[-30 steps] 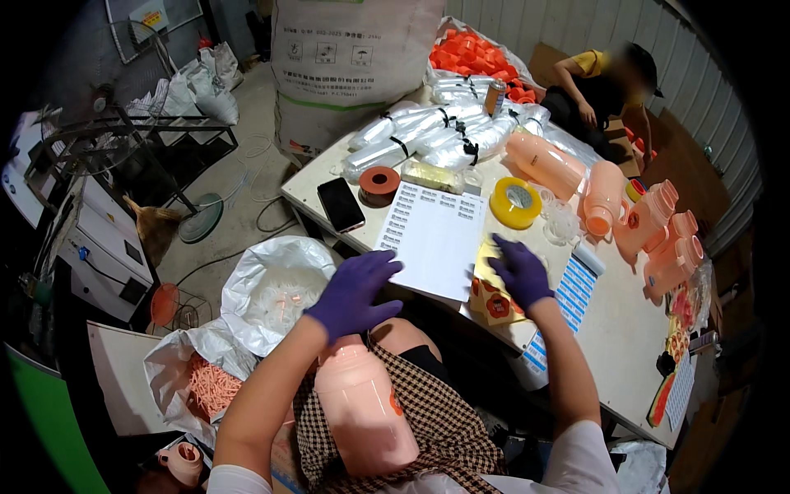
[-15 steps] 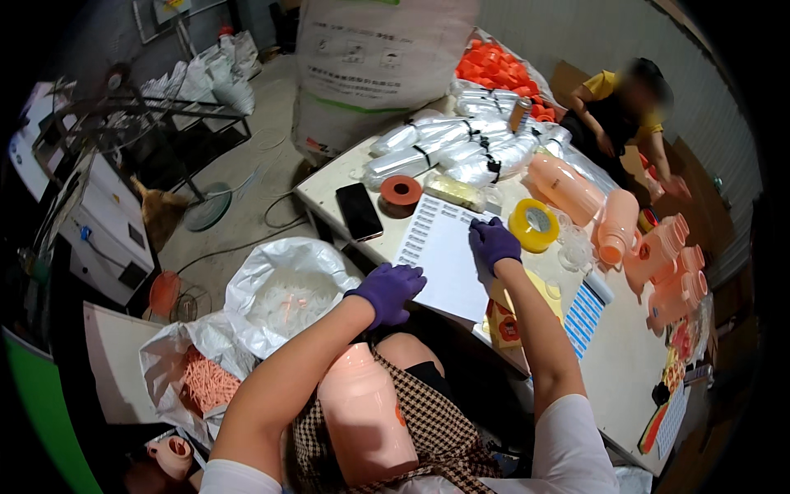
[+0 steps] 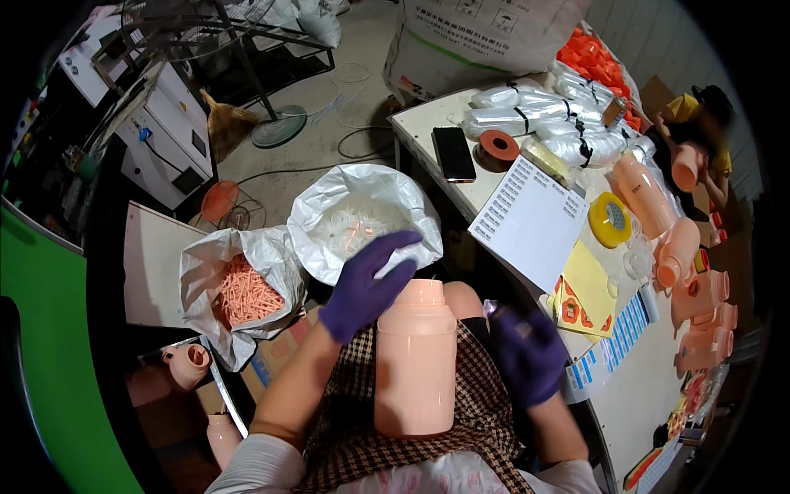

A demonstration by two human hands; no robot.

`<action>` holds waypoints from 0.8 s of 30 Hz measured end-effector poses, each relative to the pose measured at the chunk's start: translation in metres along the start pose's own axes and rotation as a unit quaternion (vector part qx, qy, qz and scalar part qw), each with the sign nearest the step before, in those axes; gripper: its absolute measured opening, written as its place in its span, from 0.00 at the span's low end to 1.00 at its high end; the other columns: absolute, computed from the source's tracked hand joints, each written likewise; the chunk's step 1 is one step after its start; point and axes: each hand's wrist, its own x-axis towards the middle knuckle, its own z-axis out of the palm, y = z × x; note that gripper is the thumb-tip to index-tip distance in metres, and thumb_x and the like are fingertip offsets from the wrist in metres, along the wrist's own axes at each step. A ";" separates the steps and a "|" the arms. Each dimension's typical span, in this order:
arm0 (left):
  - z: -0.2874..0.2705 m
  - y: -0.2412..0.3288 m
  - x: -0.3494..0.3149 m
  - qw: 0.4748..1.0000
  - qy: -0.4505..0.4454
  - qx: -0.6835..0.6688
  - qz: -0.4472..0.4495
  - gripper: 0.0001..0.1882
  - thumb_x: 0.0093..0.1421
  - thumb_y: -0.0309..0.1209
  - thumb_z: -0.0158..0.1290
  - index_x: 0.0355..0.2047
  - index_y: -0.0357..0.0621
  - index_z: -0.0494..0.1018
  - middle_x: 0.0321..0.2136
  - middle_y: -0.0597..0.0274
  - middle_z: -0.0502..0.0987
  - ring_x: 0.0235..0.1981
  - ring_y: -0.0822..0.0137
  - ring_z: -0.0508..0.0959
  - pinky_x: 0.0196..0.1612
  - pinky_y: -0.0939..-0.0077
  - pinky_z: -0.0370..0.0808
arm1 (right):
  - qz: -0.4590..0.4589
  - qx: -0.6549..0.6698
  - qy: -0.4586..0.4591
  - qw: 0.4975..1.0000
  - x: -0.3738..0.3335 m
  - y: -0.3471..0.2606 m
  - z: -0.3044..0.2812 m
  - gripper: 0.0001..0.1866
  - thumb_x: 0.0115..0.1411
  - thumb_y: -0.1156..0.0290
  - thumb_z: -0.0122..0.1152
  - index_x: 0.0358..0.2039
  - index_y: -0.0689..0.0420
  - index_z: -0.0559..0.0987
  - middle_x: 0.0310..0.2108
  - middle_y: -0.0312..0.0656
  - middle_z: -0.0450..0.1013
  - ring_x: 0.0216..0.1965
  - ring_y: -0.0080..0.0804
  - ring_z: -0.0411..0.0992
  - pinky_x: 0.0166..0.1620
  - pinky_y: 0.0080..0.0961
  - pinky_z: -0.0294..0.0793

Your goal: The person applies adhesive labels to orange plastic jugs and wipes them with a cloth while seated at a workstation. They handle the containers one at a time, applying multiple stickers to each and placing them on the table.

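A glossy pink plastic bottle [image 3: 415,370] stands upright on my lap, its open neck facing up, on a brown checked apron [image 3: 346,403]. My left hand [image 3: 366,288], in a purple glove, is beside the bottle's neck with thumb and fingers apart. It may touch the neck; I cannot tell. My right hand [image 3: 531,354], also purple-gloved and smeared by motion, is in the air between the bottle and the table. A small pale piece shows at its fingertips, too small to name. A white sheet of small printed labels [image 3: 527,222] lies near the table's edge.
On the table [image 3: 609,412] are a black phone [image 3: 454,154], brown tape [image 3: 496,150], yellow tape [image 3: 609,220], bundled clear bags [image 3: 535,117] and several pink bottles [image 3: 642,193]. Two white sacks hold clear rings and pink strips [image 3: 247,292]. A co-worker holds a pink part [image 3: 685,167].
Both hands have left the label sheet: the left moved down to the bottle's neck, the right down toward my lap. The bottle now stands straighter. My view has swung left.
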 end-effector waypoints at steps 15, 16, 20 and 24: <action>0.017 -0.045 -0.077 0.993 -0.082 -0.011 0.085 0.34 0.67 0.27 0.49 0.71 0.35 0.50 0.71 0.50 0.54 0.74 0.56 0.49 0.73 0.62 0.44 | -0.098 -0.062 -0.060 0.991 -0.036 -0.060 0.024 0.25 0.51 0.66 0.72 0.52 0.37 0.82 0.36 0.35 0.70 0.27 0.28 0.68 0.26 0.24 0.68; 0.018 -0.046 -0.077 0.993 -0.082 -0.012 0.087 0.34 0.67 0.27 0.49 0.71 0.35 0.50 0.71 0.50 0.54 0.74 0.56 0.49 0.73 0.62 0.44 | -0.092 -0.053 -0.058 0.993 -0.037 -0.061 0.024 0.25 0.51 0.66 0.72 0.52 0.37 0.82 0.35 0.35 0.70 0.27 0.28 0.68 0.26 0.24 0.68; 0.022 -0.048 -0.077 0.991 -0.078 0.040 0.099 0.42 0.63 0.34 0.58 0.71 0.35 0.50 0.71 0.47 0.53 0.74 0.53 0.49 0.73 0.61 0.45 | -0.085 -0.041 -0.065 0.993 -0.037 -0.064 0.028 0.25 0.53 0.66 0.71 0.53 0.38 0.81 0.35 0.35 0.69 0.28 0.29 0.69 0.26 0.26 0.69; 0.023 -0.059 -0.075 0.987 -0.087 0.077 0.112 0.51 0.57 0.40 0.65 0.72 0.35 0.47 0.72 0.45 0.49 0.74 0.53 0.48 0.73 0.62 0.47 | -0.052 -0.062 -0.155 0.985 -0.030 -0.067 0.012 0.26 0.56 0.66 0.68 0.56 0.36 0.78 0.35 0.38 0.70 0.29 0.32 0.72 0.26 0.28 0.71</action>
